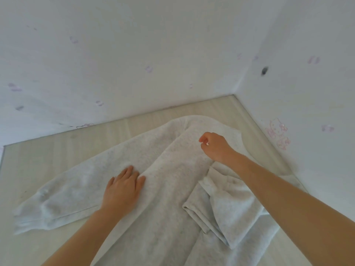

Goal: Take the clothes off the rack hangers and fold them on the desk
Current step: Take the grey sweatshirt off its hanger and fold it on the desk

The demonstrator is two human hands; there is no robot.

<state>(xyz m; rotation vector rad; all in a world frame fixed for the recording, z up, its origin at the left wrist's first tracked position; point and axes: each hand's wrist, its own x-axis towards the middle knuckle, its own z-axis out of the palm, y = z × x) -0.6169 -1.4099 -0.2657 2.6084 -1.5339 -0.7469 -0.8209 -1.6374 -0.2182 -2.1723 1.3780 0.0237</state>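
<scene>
Pale grey sweatshirt (169,189) spread on desk (57,154) in wall corner. Our left hand (123,189) presses flat, fingers straight; right hand (215,146) curled loosely, apparently empty. We judge fleece soft, light, floppy; best taken at sleeve cuff (32,214) and shoulder seam.

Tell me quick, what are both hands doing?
Left hand: open, pressing flat on the grey sweatshirt.
Right hand: fingers curled; holding anything cannot be told.
</scene>
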